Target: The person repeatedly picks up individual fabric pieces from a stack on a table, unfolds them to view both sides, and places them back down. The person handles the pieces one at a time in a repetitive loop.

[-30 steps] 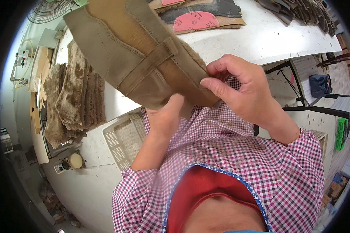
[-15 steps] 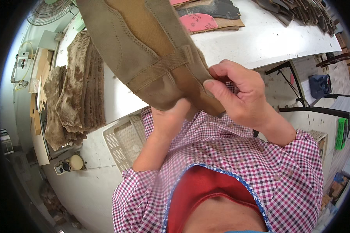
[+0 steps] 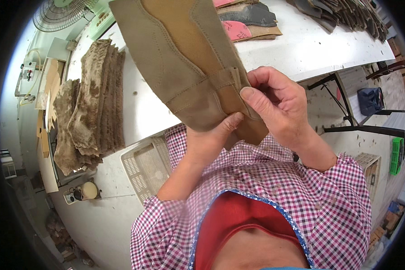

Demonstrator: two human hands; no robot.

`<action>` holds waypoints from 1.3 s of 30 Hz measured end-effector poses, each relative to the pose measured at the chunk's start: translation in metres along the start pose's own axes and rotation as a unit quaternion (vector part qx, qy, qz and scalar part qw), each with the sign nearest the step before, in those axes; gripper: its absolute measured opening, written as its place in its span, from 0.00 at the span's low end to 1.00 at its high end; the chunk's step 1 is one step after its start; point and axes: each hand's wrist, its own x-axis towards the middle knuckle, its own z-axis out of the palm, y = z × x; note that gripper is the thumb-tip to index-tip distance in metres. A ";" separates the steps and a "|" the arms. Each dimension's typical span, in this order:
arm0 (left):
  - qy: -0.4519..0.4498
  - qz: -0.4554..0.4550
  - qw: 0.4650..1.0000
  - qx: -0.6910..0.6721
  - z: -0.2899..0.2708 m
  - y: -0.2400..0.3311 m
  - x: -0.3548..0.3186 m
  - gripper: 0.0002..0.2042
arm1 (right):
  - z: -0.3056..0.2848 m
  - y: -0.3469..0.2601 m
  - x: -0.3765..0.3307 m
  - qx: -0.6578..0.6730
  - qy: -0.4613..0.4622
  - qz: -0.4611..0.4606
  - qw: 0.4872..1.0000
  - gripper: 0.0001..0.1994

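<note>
Pinching the tan suede boot shaft (image 3: 184, 67) at its seamed lower edge, left hand (image 3: 211, 139) and right hand (image 3: 274, 105) close together; it looks soft, light, floppy

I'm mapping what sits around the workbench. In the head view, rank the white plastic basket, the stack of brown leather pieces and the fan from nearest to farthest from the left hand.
1. White plastic basket, just left of and below the left hand.
2. Stack of brown leather pieces, farther left on the table.
3. Fan, far upper left.

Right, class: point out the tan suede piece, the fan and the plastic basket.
tan suede piece (image 3: 175, 67), head view, its stitched panel
fan (image 3: 60, 13), head view, its wire guard
plastic basket (image 3: 146, 166), head view, its mesh floor
</note>
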 end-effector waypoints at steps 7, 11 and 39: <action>-0.042 0.005 0.999 -0.001 0.008 -0.009 -0.003 0.18 | 0.001 0.000 0.008 0.039 0.028 -0.037 0.998 0.05; -0.064 0.026 0.998 0.007 0.011 -0.011 -0.003 0.18 | -0.001 -0.005 0.016 0.049 0.036 -0.027 0.998 0.06; -0.100 0.026 0.987 -0.121 -0.012 -0.017 0.012 0.18 | -0.024 0.003 0.069 0.110 0.198 -0.202 0.953 0.06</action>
